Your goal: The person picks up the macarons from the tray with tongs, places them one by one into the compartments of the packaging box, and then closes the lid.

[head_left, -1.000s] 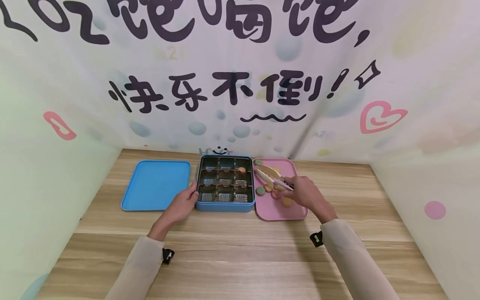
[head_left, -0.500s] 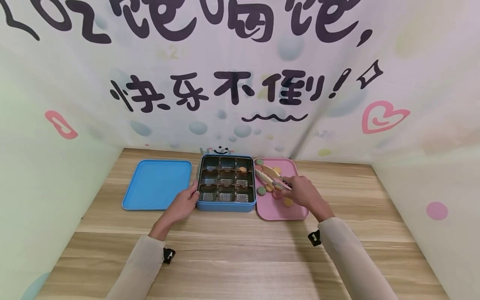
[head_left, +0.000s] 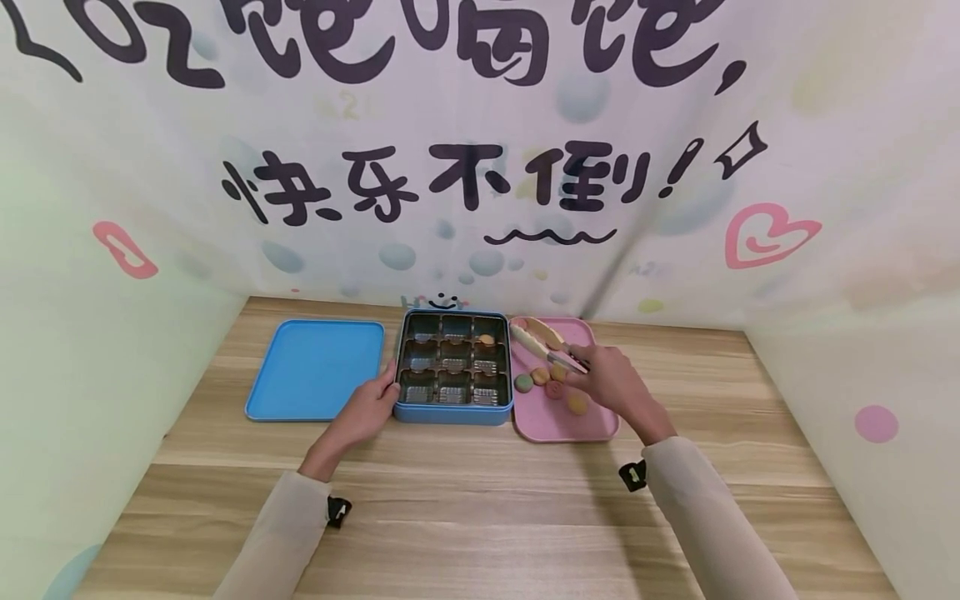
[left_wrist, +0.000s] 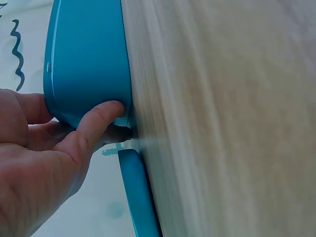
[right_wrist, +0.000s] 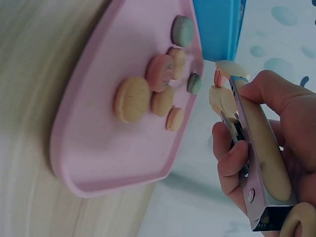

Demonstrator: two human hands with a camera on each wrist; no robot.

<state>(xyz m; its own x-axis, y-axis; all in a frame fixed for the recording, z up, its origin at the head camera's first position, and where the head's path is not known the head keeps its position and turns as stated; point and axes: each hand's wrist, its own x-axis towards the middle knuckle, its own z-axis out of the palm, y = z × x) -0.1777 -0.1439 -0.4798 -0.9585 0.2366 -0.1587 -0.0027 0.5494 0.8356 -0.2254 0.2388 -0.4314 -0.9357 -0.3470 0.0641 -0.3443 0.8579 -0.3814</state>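
Near the middle of the table, a blue box (head_left: 453, 412) holds a dark divided insert with one orange macaron (head_left: 487, 340) in its back right compartment. My left hand (head_left: 366, 408) grips the box's left front corner, thumb against its side (left_wrist: 91, 64) in the left wrist view. My right hand (head_left: 617, 385) holds tongs (head_left: 551, 350) above the pink tray (head_left: 570, 427). In the right wrist view, the tongs' tips have a pink macaron (right_wrist: 218, 78) between them, partly hidden. Several yellow, green and pink macarons, one yellow (right_wrist: 132, 99), lie on the tray.
A flat blue lid (head_left: 315, 371) lies on the wooden table (head_left: 450, 517) left of the box. Behind the table hangs a white printed backdrop (head_left: 480, 208), with pale walls at both sides. The pink tray stands close against the box's right side.
The tongs have risen off the tray with the pink macaron, their tips shifting slightly toward the back. My left hand has stayed on the box.
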